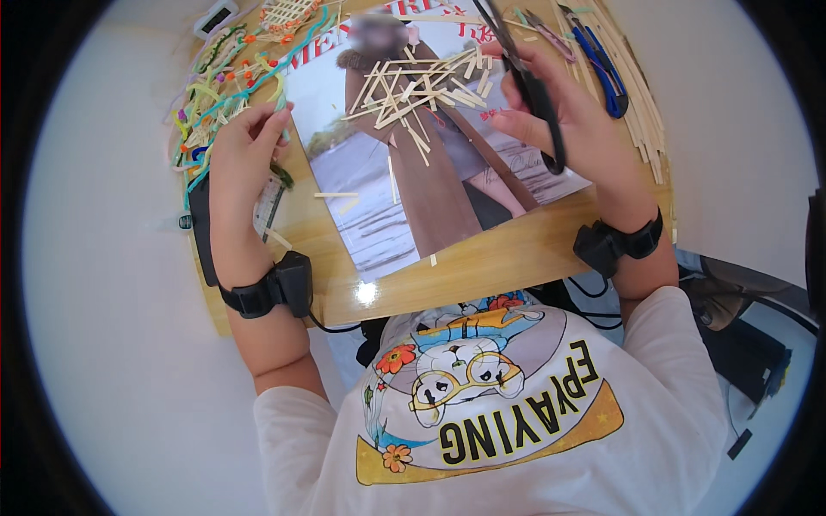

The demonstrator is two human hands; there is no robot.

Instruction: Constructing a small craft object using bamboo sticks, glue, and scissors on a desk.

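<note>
My left hand [245,150] is at the left of the table, its thumb and fingers pinched around a pale green strand [280,90]. The strand looks like yarn or pipe cleaner; its lower part is hidden by the fingers. On the right, my right hand [572,112] holds a pair of black scissors [540,95], raised above the magazine's edge. The magazine [439,206] lies tilted on the table between my hands. A loose heap of short, pale wooden sticks [404,95] covers its upper half, with a few stray pieces lower down.
Colourful yarn and beads [215,112] crowd the table's left side, beside a ruler [269,206] partly behind my left wrist. A blue utility knife [602,69], a pink cutter [551,34] and long wooden strips [641,120] lie at the right. The wooden table [482,275] ends near my body.
</note>
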